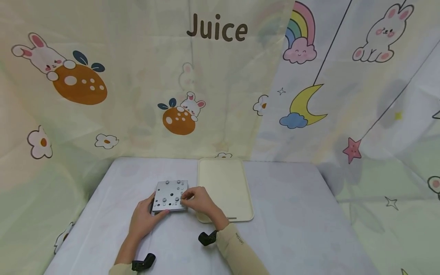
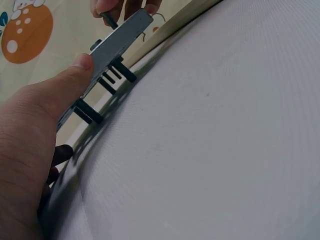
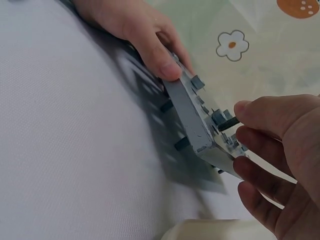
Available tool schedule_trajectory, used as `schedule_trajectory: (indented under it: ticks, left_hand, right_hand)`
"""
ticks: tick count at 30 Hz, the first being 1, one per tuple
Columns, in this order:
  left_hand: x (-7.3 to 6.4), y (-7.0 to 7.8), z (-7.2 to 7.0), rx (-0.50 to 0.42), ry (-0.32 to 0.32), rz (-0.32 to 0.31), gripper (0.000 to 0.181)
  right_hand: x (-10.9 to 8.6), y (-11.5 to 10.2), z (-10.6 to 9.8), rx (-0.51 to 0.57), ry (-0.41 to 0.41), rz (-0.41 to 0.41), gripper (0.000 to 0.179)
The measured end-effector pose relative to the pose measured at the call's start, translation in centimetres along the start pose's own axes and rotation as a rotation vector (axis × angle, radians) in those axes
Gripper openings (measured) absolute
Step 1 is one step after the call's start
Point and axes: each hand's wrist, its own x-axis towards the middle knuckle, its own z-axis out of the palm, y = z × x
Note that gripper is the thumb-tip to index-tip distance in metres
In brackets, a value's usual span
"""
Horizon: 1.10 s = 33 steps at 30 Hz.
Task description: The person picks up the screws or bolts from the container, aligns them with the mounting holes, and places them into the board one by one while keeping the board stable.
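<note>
A flat grey metal plate [image 1: 163,190] with several holes and bolt heads is gripped by my left hand [image 1: 142,217] at its left side, thumb along the near edge. In the left wrist view, threaded bolts [image 2: 124,70] stick out below the plate, which is tilted and raised over the cloth. At the plate's right side is my right hand [image 1: 202,200]. Its thumb and index finger pinch a small dark threaded screw [image 3: 229,124], seen in the right wrist view pointing at the plate's top face beside a bolt head [image 3: 218,116]. The other right fingers curl near the plate's corner.
A cream tray [image 1: 227,187] lies right of the plate, partly under my right forearm. One thin metal pin or screw [image 1: 232,218] lies at its near edge. White cloth [image 1: 292,214] covers the table, and a printed curtain [image 1: 137,76] hangs behind it.
</note>
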Motion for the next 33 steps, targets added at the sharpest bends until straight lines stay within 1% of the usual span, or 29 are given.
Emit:
schedule_trajectory:
  ticks: [4, 7, 11, 16, 23, 29, 33]
  left_hand:
    - [0.1, 0.1, 0.1, -0.006, 0.003, 0.001, 0.105]
    - [-0.1, 0.0, 0.2, -0.006, -0.009, -0.007, 0.105]
    - [-0.1, -0.1, 0.2, -0.008, -0.02, -0.015, 0.106]
    - [0.2, -0.1, 0.1, -0.022, -0.004, 0.011, 0.105]
    - [-0.1, -0.3, 0.1, -0.009, -0.02, -0.025, 0.107]
    - [-0.2, -0.1, 0.2, -0.014, -0.024, -0.025, 0.107]
    - [0.1, 0.1, 0.2, -0.013, -0.018, -0.014, 0.106]
  right_hand:
    - [0.1, 0.2, 0.0, -0.001, 0.001, 0.012, 0.005]
    - [0.1, 0.2, 0.2, -0.014, -0.003, 0.034, 0.004]
    - [0.1, 0.2, 0.2, -0.028, -0.009, 0.042, 0.004]
    - [0.4, 0.2, 0.2, -0.035, 0.022, 0.04, 0.004]
    - [0.2, 0.5, 0.9, 0.0, 0.01, 0.027, 0.005]
    - [0.0, 0.7, 1.2, 0.002, 0.028, 0.026, 0.006]
    - [0.0, 0.5, 0.9, 0.009, 0.029, 0.029, 0.008]
